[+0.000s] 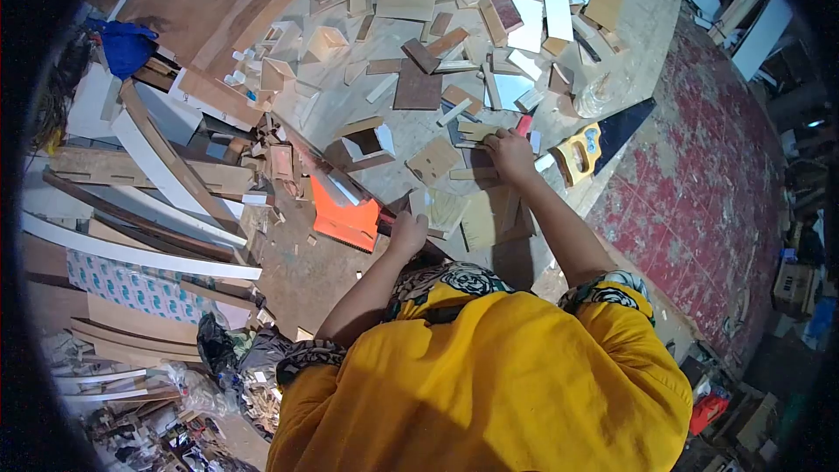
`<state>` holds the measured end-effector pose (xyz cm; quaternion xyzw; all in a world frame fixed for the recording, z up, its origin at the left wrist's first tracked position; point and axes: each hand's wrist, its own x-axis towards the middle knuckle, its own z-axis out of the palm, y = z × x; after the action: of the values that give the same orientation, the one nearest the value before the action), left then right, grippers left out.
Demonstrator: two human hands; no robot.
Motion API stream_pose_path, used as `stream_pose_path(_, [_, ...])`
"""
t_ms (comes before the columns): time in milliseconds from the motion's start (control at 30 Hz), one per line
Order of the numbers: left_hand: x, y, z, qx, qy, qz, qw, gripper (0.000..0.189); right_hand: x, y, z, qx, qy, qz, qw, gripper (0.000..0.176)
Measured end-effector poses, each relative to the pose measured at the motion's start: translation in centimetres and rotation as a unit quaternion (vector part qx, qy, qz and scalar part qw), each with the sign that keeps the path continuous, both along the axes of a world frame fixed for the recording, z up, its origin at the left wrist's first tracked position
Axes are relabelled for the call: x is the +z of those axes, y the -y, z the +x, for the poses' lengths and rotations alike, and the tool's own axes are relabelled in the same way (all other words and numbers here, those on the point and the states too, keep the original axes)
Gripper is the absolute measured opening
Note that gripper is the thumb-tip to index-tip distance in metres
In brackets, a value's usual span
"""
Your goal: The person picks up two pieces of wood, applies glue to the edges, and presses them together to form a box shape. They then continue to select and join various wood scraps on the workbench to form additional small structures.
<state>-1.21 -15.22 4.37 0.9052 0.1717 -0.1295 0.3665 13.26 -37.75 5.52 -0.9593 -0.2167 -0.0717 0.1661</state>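
Observation:
My left hand (408, 233) is closed around a dark handle with some red on it. Beside that hand lies a flat bright orange tool (343, 217) with a dark, jagged-looking lower edge; the handle appears to join it. My right hand (511, 156) is stretched forward over the bench, fingers curled onto a small light wood strip (479, 132). Right by its fingers is a red object (524, 125), partly hidden. A hand saw (580, 156) with a yellow handle and dark blade lies to the right. Between my hands sit pale wood pieces (447, 210).
Wood offcuts (418, 86) cover the bench (647, 13), with a clear plastic container (592, 98) near its right side. Long curved strips (175, 170) are stacked at left. A worn red surface (699, 183) lies at right, and scraps litter the floor at lower left.

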Motion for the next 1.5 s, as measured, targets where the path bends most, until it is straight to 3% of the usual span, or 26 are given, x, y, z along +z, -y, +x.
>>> stream_pose_path(100, [-0.4,-0.2,0.1,-0.006,0.007,0.003,1.000,0.042,0.7,0.0,-0.1,0.033,0.012,-0.015,0.999,0.016])
stream_pose_path(167, [-0.1,-0.2,0.1,-0.013,0.009,0.005,1.000,0.042,2.6,-0.2,-1.0,-0.023,-0.140,0.080,0.987,0.016])
stream_pose_path(267, [1.3,0.0,0.2,-0.019,-0.044,-0.006,0.999,0.042,0.6,0.8,-1.5,0.015,-0.151,0.100,0.983,0.018])
stream_pose_path(600, [-1.4,-0.4,0.1,-0.010,0.035,-0.016,0.999,0.042,0.9,2.6,-2.7,0.048,-0.200,0.070,0.976,0.022])
stream_pose_path(700, [-0.7,-0.2,0.1,-0.009,0.027,-0.012,1.000,0.042,-0.1,2.8,-2.2,0.003,-0.198,0.043,0.979,0.022])
stream_pose_path(867, [-0.5,-0.2,0.1,0.003,0.036,-0.004,0.999,0.042,-4.5,3.7,1.2,0.057,-0.264,0.012,0.963,0.029])
stream_pose_path(1000, [-0.1,-0.1,0.1,-0.003,0.027,-0.008,1.000,0.043,-0.6,3.1,1.3,0.003,-0.342,-0.005,0.940,0.031])
stream_pose_path(1067, [-0.5,-0.4,0.1,-0.007,0.018,-0.023,1.000,0.043,0.2,3.2,1.3,0.098,-0.287,-0.024,0.953,0.033])
stream_pose_path(1100, [-1.1,-0.6,0.1,-0.008,0.019,-0.025,0.999,0.043,-0.6,3.5,1.8,0.097,-0.287,-0.025,0.953,0.033])
stream_pose_path(1167, [-1.1,-0.5,0.1,-0.010,0.019,-0.030,0.999,0.043,-3.3,4.1,2.9,0.295,-0.147,0.000,0.944,0.035])
stream_pose_path(1200, [-0.5,-0.4,0.0,-0.011,0.014,-0.007,1.000,0.044,-2.5,4.1,2.6,0.294,-0.147,-0.001,0.944,0.035])
stream_pose_path(1267, [-0.6,-0.3,0.1,-0.013,0.009,0.014,1.000,0.044,0.7,3.5,1.8,0.119,-0.344,0.053,0.930,0.037])
stream_pose_path(1400, [-0.8,-0.4,0.0,-0.015,0.014,-0.009,1.000,0.044,1.6,3.2,2.2,0.086,-0.388,-0.015,0.917,0.039])
stream_pose_path(1467, [-0.7,-0.3,0.0,-0.005,0.008,-0.005,1.000,0.044,0.0,2.9,2.7,-0.031,-0.381,-0.069,0.922,0.038])
stream_pose_path(1500, [-1.0,-0.5,0.1,-0.017,0.002,-0.003,1.000,0.044,0.3,2.7,2.4,-0.031,-0.381,-0.068,0.922,0.038])
